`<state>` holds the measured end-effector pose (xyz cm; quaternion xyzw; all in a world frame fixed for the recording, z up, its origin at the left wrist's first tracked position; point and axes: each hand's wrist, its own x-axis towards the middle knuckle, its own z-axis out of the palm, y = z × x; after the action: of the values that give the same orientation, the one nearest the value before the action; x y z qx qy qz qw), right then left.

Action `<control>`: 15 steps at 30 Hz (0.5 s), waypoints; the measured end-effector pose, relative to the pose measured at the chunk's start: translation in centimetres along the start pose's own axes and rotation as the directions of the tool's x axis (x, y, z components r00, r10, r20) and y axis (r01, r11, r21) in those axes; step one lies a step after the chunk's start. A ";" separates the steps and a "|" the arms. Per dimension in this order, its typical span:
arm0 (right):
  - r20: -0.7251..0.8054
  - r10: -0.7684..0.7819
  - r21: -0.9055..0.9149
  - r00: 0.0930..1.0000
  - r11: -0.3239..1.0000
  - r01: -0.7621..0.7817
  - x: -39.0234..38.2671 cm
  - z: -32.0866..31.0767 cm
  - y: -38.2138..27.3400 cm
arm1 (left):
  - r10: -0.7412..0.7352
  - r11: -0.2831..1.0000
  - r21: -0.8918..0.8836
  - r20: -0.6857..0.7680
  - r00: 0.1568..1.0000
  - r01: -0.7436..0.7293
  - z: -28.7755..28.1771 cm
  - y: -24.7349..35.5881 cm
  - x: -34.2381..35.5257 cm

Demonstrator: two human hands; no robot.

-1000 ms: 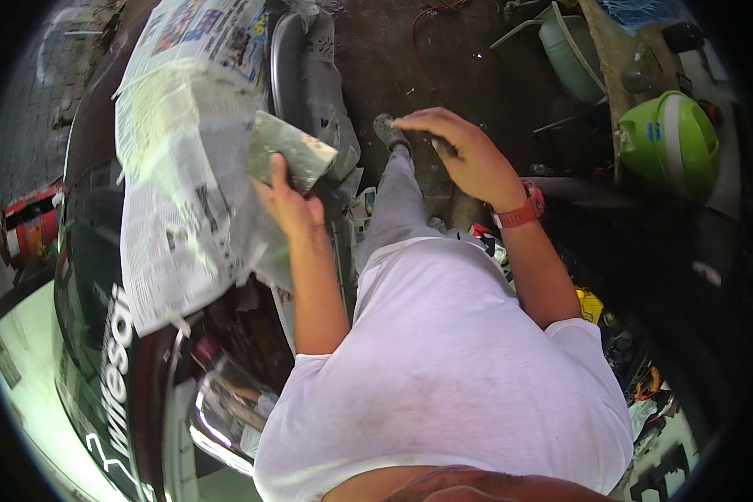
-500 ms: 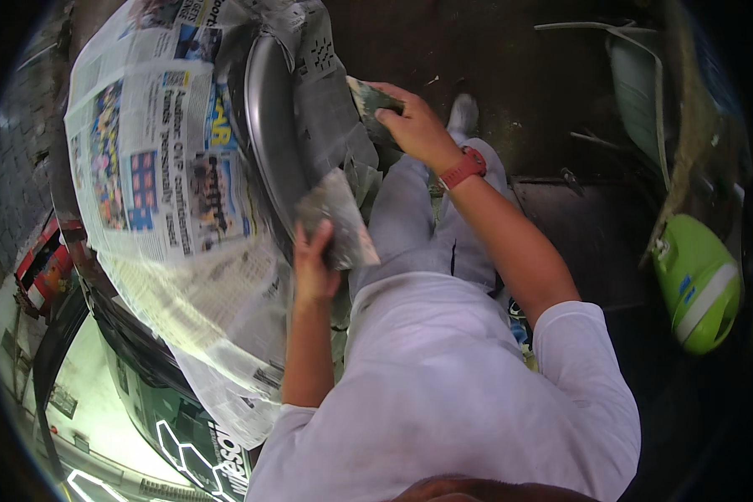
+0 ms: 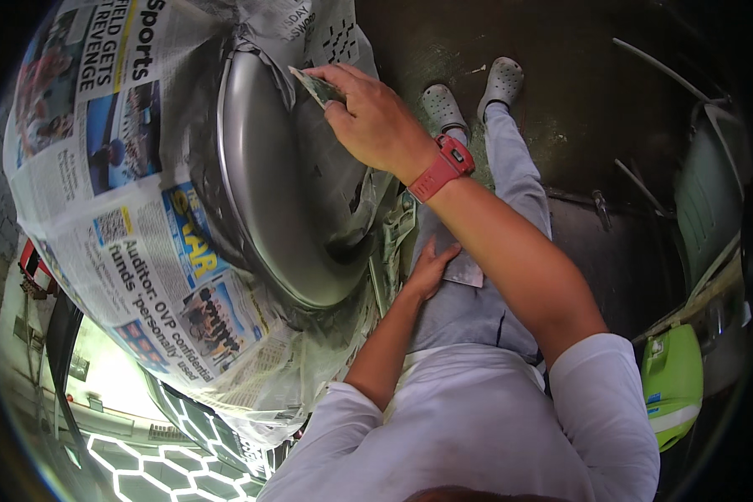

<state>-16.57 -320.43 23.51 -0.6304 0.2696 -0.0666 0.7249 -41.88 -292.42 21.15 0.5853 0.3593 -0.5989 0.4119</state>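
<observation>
A silver-grey curved car panel [image 3: 263,184] stands to my left, framed by newspaper [image 3: 155,243] and clear plastic film. Over its upper right side, my right hand [image 3: 376,125] pinches a folded greenish sheet [image 3: 314,86] with a pale edge; it looks like sandpaper, but its grit does not show. A red watch [image 3: 443,170] is on that wrist. My left hand [image 3: 427,273] is lower, against my thigh, closed on a flat greyish sheet [image 3: 464,270]. Much of that sheet is hidden by the fingers and my right forearm.
A bright green plastic container [image 3: 673,381] is at the right, below a grey-green curved piece [image 3: 709,197] and pale strips. My clogs [image 3: 502,81] rest on the dark wet floor [image 3: 560,50]. Bright hexagon lights reflect in dark glass [image 3: 176,468] at lower left.
My right hand has moved left and up, over the panel. My left hand has shifted right, away from the newspaper to my thigh, with its sheet. The view has moved closer to the panel.
</observation>
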 end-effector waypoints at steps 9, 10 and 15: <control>0.038 0.068 0.079 0.997 0.994 -0.071 0.7 2.0 1.5 | -0.182 0.955 -0.224 0.078 0.980 0.195 3.9 5.1 0.8; 0.052 0.082 0.080 0.995 0.993 -0.086 0.7 2.0 1.4 | -0.188 0.969 -0.153 0.040 0.981 0.192 3.9 4.9 1.1; 0.097 0.123 0.103 0.988 0.986 -0.133 0.8 2.0 1.7 | -0.184 0.928 0.299 -0.151 0.971 0.222 3.8 4.7 3.0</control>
<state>-15.29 -318.68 21.80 -0.5734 0.2726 -0.0062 0.7725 -39.05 -297.97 18.66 0.6380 0.3423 -0.6514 0.2269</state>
